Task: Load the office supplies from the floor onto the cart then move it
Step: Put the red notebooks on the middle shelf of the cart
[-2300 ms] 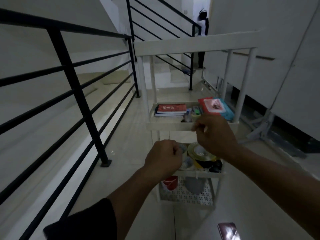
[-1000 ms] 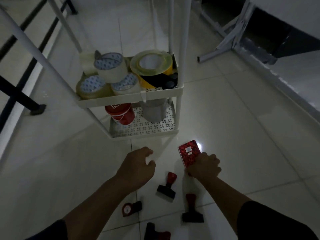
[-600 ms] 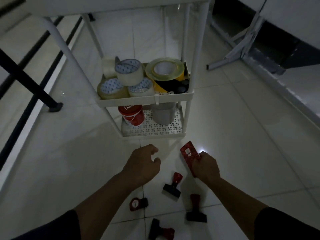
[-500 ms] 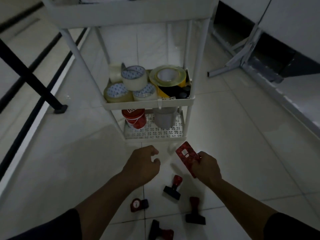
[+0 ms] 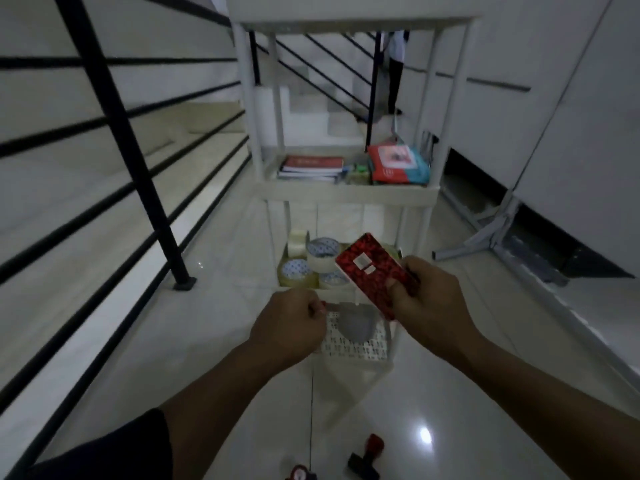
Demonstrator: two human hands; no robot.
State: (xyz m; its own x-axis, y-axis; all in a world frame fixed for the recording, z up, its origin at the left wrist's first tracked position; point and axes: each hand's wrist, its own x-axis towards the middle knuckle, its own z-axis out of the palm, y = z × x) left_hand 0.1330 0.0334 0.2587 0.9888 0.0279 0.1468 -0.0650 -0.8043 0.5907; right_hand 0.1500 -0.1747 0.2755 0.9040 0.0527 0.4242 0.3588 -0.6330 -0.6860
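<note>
Red notebook (image 5: pixel 375 273) held in the right hand (image 5: pixel 429 301), just right of the frame's centre, in front of the cart's tape shelf. Long axis tilted, from upper left down to lower right, cover toward the camera; thumb pressed on the cover near its lower right end, fingers curled behind, so firmly pinched. Book shelf (image 5: pixel 346 194) of the cart (image 5: pixel 349 24) straight above the notebook in the picture, farther away and higher, with a book stack (image 5: pixel 311 166) at its left and a red-teal pack (image 5: pixel 398 164) at its right. Probably the goal: up and forward, toward that shelf. Right hand clearly the nearer one, already carrying. Left hand (image 5: pixel 289 327) lower and left of centre, fingers curled into a loose fist, apparently holding nothing, though a small red spot at the knuckles is too blurred to tell. Stamps (image 5: pixel 367 457) on the floor at the bottom edge, not yet loaded.
</note>
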